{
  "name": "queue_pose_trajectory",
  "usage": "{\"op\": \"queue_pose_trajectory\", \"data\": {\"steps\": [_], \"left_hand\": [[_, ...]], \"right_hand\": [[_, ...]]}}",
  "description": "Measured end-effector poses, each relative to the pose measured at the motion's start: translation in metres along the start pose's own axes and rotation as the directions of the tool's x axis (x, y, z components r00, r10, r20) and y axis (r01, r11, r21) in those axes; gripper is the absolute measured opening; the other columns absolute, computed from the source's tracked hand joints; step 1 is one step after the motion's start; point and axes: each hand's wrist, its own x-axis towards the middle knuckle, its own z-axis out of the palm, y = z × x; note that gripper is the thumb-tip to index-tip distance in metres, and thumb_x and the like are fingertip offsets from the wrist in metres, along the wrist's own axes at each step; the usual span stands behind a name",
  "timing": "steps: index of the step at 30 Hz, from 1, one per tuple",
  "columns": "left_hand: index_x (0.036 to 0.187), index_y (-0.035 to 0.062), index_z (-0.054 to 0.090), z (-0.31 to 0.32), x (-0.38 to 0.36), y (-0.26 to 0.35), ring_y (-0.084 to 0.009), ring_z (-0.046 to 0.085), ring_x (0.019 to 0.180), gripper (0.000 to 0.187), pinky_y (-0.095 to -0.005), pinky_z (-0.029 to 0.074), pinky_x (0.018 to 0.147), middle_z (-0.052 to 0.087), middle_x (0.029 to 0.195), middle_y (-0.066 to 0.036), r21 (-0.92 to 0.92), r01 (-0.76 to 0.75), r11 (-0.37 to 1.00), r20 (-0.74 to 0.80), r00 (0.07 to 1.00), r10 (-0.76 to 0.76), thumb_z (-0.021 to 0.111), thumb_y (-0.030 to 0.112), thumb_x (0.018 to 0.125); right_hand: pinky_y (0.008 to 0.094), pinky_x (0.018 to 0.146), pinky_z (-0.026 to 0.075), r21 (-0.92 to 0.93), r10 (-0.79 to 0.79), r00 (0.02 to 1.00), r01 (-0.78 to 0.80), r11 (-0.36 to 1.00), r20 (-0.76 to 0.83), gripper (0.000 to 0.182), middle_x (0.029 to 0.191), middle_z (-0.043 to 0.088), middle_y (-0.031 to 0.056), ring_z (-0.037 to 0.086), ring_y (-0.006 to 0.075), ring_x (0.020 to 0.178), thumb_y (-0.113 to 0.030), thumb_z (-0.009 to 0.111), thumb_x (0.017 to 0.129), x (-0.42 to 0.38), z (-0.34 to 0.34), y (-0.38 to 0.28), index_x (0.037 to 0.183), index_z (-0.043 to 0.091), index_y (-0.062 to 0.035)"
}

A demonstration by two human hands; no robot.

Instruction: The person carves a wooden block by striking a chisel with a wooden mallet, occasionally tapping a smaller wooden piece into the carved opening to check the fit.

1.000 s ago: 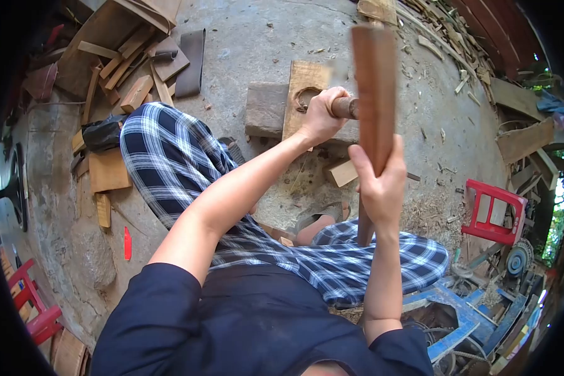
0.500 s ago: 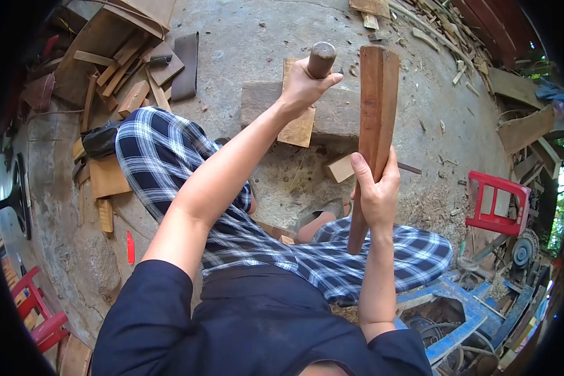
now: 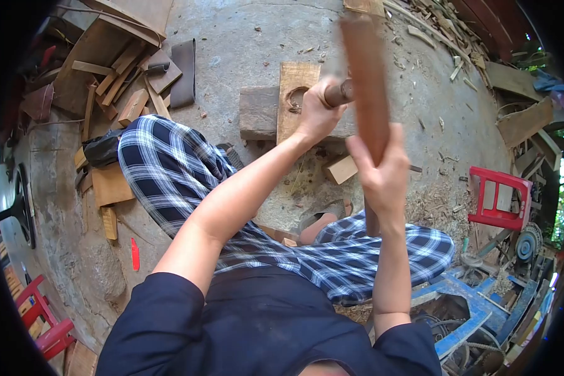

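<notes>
My left hand (image 3: pixel 321 113) is closed round the dark wooden handle (image 3: pixel 338 94) of what looks like a chisel; its blade is hidden behind the hand. Beneath is a pale board (image 3: pixel 288 128) with a curved groove cut into it, lying across a thick grey wooden block (image 3: pixel 257 116) on the floor. My right hand (image 3: pixel 382 175) grips a long reddish-brown wooden mallet (image 3: pixel 366 81) by its narrow lower end. The mallet is blurred by motion, and its broad part overlaps the end of the handle in this view.
A small wood block (image 3: pixel 341 170) lies near my sandalled foot. Stacked offcuts (image 3: pixel 128 69) stand at the left, with a red object (image 3: pixel 135 254) on the floor. At right are a red stool (image 3: pixel 500 197), wood shavings and a blue machine frame (image 3: pixel 464 323).
My left hand has come down and right with the handle, uncovering the groove in the board. The mallet has swung up and left, closer to the handle.
</notes>
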Motion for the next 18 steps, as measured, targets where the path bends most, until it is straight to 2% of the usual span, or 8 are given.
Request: {"op": "queue_pose_trajectory", "data": {"steps": [1,3,6,9,10,11,14,18], "left_hand": [[0.093,0.0036,0.063,0.003,-0.002,-0.003,-0.0172,0.06,0.075,0.019,-0.0326,0.049,0.069,0.065,0.084,-0.01,-0.114,0.018,0.993,-0.004,1.0,-0.019,0.076,0.003,0.079],[0.091,0.003,0.061,0.0,0.002,-0.007,-0.0216,0.062,0.075,0.018,-0.0342,0.05,0.07,0.064,0.082,-0.011,-0.079,-0.033,0.996,0.005,0.999,0.033,0.073,0.001,0.078],[0.091,0.0037,0.061,-0.006,-0.005,-0.006,-0.0268,0.063,0.076,0.02,-0.0341,0.05,0.072,0.064,0.085,-0.013,0.175,-0.093,0.98,0.032,0.996,0.089,0.074,0.0,0.076],[0.091,0.0044,0.062,-0.008,-0.009,0.002,-0.0254,0.064,0.077,0.021,-0.0343,0.05,0.072,0.065,0.086,-0.012,0.141,-0.091,0.986,0.049,0.995,0.085,0.075,0.0,0.076],[0.091,0.0045,0.062,-0.005,-0.01,0.0,-0.0227,0.064,0.078,0.021,-0.0341,0.05,0.072,0.066,0.086,-0.01,0.066,-0.062,0.996,0.015,0.998,0.061,0.076,0.0,0.076],[0.091,0.0045,0.062,-0.004,-0.011,-0.003,-0.0227,0.064,0.078,0.021,-0.0341,0.05,0.072,0.066,0.086,-0.01,0.06,-0.073,0.996,0.024,0.997,0.071,0.076,0.0,0.076],[0.099,0.0065,0.067,-0.014,-0.01,-0.009,-0.0115,0.062,0.083,0.026,-0.0289,0.051,0.074,0.068,0.089,-0.003,-0.068,0.045,0.997,0.099,0.994,-0.038,0.076,-0.003,0.077],[0.081,0.0077,0.062,-0.039,0.019,0.007,-0.0073,0.056,0.067,0.017,-0.0289,0.048,0.062,0.063,0.077,0.002,-0.115,0.243,0.963,0.034,0.97,-0.24,0.079,0.008,0.084]], "right_hand": [[0.0368,0.067,0.055,-0.243,0.022,0.994,0.004,0.97,0.104,0.045,0.078,0.07,0.0163,0.072,0.0248,0.074,-0.03,0.077,0.088,0.001,0.002,0.005,0.114,0.052,-0.0027],[0.0382,0.068,0.055,-0.231,0.049,0.991,-0.019,0.973,0.125,0.046,0.082,0.072,0.017,0.072,0.0276,0.075,-0.029,0.076,0.088,0.002,-0.004,0.0,0.116,0.053,-0.0014],[0.0388,0.068,0.055,0.079,0.136,0.99,-0.139,0.987,0.046,0.044,0.083,0.071,0.0176,0.073,0.0266,0.076,-0.028,0.076,0.089,-0.005,-0.011,-0.019,0.113,0.052,-0.001],[0.0392,0.068,0.055,0.143,0.192,0.981,-0.194,0.971,0.028,0.043,0.084,0.071,0.0193,0.073,0.0298,0.077,-0.029,0.075,0.089,-0.009,-0.005,-0.026,0.112,0.051,-0.0019],[0.0404,0.068,0.055,-0.057,0.071,0.996,-0.068,0.996,0.048,0.044,0.085,0.072,0.0204,0.074,0.0345,0.078,-0.03,0.075,0.089,-0.006,0.002,-0.01,0.113,0.051,-0.0025],[0.0416,0.068,0.055,-0.256,0.118,0.982,-0.078,0.963,0.144,0.045,0.086,0.072,0.0213,0.073,0.0381,0.079,-0.032,0.074,0.089,-0.005,0.006,0.004,0.115,0.052,-0.0028],[0.0429,0.07,0.055,-0.168,0.1,0.982,-0.073,0.983,0.159,0.047,0.087,0.072,0.0208,0.073,0.0378,0.079,-0.034,0.075,0.089,-0.008,0.005,0.011,0.115,0.053,-0.0022],[0.0361,0.059,0.054,0.073,0.279,0.948,-0.292,0.954,0.153,0.047,0.08,0.07,0.0148,0.069,0.0251,0.064,-0.038,0.075,0.09,-0.015,0.002,0.009,0.112,0.055,-0.0011]]}}
